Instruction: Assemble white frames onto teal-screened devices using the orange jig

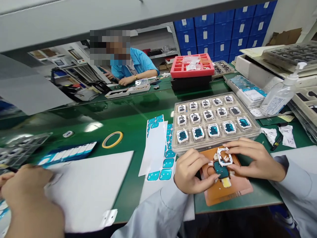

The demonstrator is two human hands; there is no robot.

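The white frame (225, 156) is clamped from both sides by the fingers (229, 144) of the left hand (189, 172) and right hand (257, 158), over the orange jig (237, 195) at lower right, which is kept just below the tray (215, 147) so parts stay within easy reach

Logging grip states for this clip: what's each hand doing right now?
Left hand: curled, fingertips at the teal piece; can't tell if gripping.
Right hand: closed, holding the white plastic frame.
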